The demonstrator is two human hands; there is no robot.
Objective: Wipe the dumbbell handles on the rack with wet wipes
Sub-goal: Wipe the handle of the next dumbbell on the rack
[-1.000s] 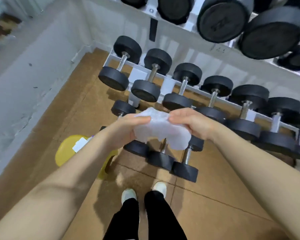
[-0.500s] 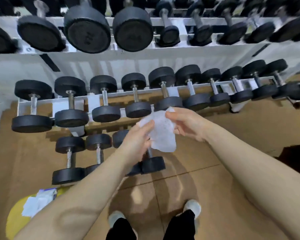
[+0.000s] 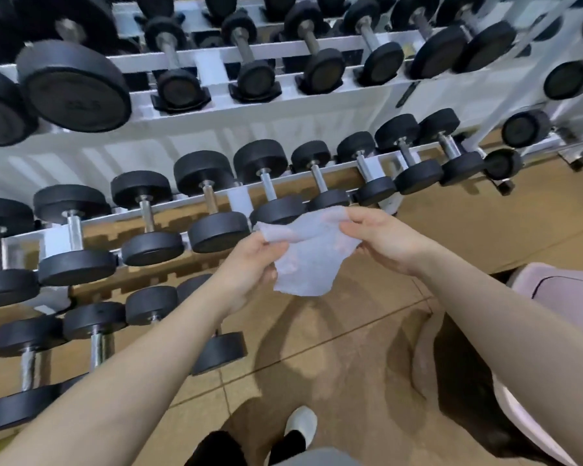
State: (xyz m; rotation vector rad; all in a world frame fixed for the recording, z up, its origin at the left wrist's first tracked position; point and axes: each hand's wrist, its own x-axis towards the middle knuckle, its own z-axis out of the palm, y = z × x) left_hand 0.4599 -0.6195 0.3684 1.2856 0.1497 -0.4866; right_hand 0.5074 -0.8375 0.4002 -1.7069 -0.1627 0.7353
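The person stands facing the white steel dumbbell rack, both forearms stretched out in front, and between the two hands hangs a thin, translucent white wet wipe. The left hand pinches its upper left corner between thumb and fingers; the right hand pinches the opposite edge, fingers curled over the top. Held apart like that, the sheet is pulled half open, its lower part drooping loose (to my eye it is being spread out flat, so that it can be wrapped round a bar). It hangs in the air just in front of the rack's lower front rail, touching none of the weights. Behind it, along that rail, sits a row of black round-headed dumbbells with bare metal handles, each laid front to back with its heads propped on the rails, so the bars are exposed and easy to reach from where the person stands. Heavier ones fill the upper shelf, and a few small ones lie on the brown tiled floor at the rack's left foot. No handle is being wiped yet.
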